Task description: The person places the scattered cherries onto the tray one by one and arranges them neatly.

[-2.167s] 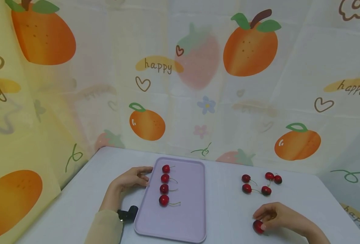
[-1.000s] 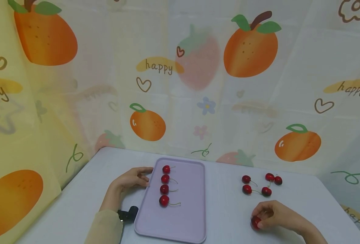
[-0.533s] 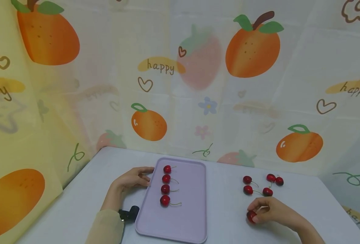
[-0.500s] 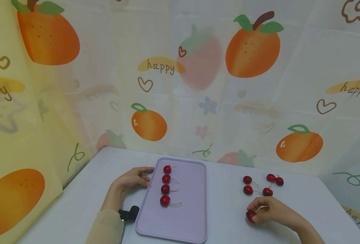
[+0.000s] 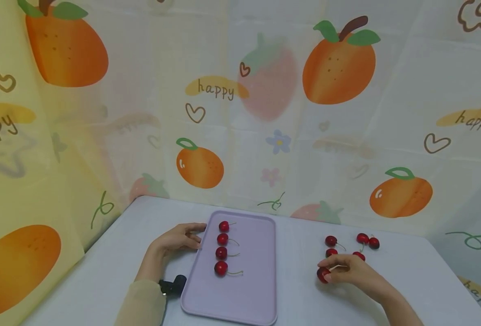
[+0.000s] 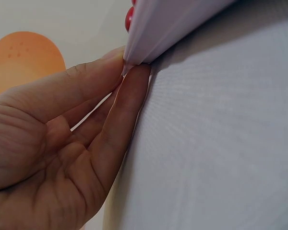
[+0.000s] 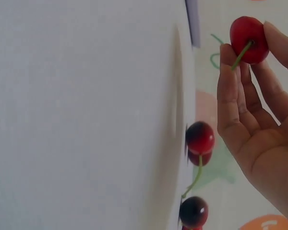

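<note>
A lilac tray lies on the white table, with a column of several stemmed cherries along its left half. At its left rim my left hand pinches the edge between thumb and fingers; the left wrist view shows the tray corner between them. My right hand holds a dark red cherry in its fingertips, to the right of the tray. The right wrist view has this cherry off the table, its green stem hanging toward the palm. Several loose cherries lie just behind the right hand, two partly covered by it.
A fabric backdrop printed with fruit stands along the table's back and left sides. A black wrist camera sits by the left sleeve, close to the tray's left edge. White table surface lies between tray and right hand.
My right hand has carried its cherry away from the near right, leftward and farther back, and off the table. The left hand, tray and other cherries stay where they were.
</note>
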Motion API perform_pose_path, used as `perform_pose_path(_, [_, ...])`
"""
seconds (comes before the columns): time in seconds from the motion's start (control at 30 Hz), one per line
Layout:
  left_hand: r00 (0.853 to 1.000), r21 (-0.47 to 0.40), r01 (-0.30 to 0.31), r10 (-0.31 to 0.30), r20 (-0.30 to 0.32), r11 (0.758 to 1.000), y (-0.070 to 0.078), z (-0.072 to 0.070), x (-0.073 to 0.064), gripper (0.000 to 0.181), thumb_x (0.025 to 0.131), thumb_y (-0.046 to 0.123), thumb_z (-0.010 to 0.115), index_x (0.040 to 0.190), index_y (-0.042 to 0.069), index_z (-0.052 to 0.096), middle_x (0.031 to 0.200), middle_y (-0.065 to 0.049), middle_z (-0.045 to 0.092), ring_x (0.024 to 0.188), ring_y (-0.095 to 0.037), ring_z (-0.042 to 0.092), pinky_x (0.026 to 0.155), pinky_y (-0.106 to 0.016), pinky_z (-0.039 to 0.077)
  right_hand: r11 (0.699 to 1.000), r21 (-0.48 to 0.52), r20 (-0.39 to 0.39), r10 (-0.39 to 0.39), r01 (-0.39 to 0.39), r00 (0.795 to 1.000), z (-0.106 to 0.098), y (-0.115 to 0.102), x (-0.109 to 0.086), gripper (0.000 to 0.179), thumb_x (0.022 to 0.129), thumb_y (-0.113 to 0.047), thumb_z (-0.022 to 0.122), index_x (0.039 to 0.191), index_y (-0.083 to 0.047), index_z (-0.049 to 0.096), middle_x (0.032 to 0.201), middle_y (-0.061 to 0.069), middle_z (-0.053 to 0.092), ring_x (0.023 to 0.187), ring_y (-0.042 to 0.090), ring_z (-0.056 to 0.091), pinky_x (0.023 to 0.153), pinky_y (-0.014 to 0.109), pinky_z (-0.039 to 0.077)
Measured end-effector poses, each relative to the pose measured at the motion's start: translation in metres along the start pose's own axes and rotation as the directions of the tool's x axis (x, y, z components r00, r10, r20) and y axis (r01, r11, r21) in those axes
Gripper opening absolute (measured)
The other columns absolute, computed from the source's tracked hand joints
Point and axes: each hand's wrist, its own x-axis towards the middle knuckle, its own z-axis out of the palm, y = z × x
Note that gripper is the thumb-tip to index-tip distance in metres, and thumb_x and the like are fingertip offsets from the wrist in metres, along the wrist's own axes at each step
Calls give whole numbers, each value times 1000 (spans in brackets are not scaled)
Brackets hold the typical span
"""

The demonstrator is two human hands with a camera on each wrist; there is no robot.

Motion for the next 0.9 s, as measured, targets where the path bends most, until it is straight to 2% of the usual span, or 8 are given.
perform_pose_path(0.23, [1000,8,18,-18,-23,1000,2,0,1,67,83,7,74,145,3,47,114,-13,64,90,-17,59,84,-26,55,1000,-2,-51,-15,15,999,11,-14,7,47,91,-27,69,129,-1,62,121,8,70,96,10,68,84,22,54])
perform_pose_path(0.43, [999,11,33,-32,-39,999,2,1,1,67,82,6,74,144,4,49,117,-12,64,91,-17,59,83,-25,53,998,9,-76,-63,64,995,22,-25,18,46,91,-25,69,128,1,62,120,10,70,95,9,66,84,20,54])
perform_pose_path(0.53, [998,5,38,-37,-41,999,2,1,0,67,82,6,74,144,5,49,115,-12,64,91,-17,58,83,-25,52,997,39,-94,-62,66,994,28,-30,23,47,90,-24,69,130,1,61,120,11,70,95,10,67,85,21,53])
perform_pose_path(0.7, [999,-6,38,-38,-33,999,2,2,0,67,82,6,74,144,4,49,117,-13,64,90,-17,59,84,-26,53,993,99,-130,-45,58,991,40,-36,33,49,89,-23,70,131,0,60,117,6,71,94,10,68,87,23,52])
perform_pose_path(0.9, [998,-4,44,-44,-35,999,2,3,0,67,83,6,74,145,5,48,118,-13,64,91,-17,59,85,-26,54,987,151,-129,-37,56,991,53,-45,44,48,89,-22,71,130,0,61,114,5,72,93,11,68,90,28,53])
